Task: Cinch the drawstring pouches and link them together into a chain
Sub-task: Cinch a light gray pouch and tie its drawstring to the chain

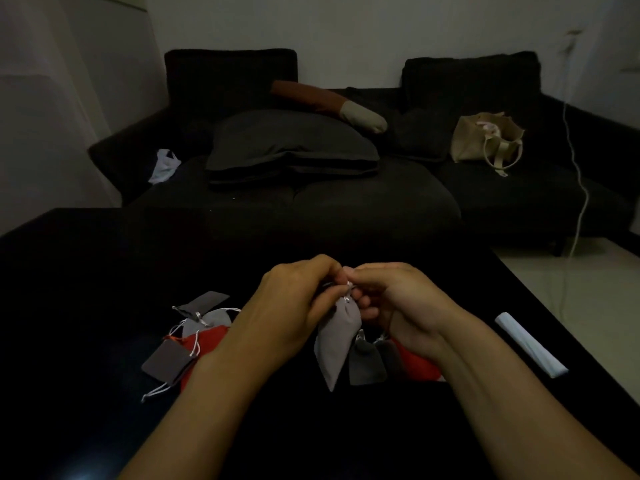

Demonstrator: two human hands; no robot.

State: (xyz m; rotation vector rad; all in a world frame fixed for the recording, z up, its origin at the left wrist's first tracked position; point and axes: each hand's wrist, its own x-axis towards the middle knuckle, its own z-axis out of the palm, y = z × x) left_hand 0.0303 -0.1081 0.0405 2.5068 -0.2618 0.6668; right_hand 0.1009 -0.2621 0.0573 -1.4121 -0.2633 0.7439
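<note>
Grey pouch hangs at the table's six o'clock, its cord pinched by left hand and right hand, apparently mid-cinching; next probably needs a steady pull before linking.

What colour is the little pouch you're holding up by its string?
Light grey pouch, pinched by left hand and right hand; head view.

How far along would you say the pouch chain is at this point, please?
Partly done. Dark grey pouches and a red one already hang beneath the hands, seemingly linked. In hand: both the left hand and right hand pinch the drawstring of a light grey pouch. Left: a loose pile of grey and red pouches on the table.
</note>
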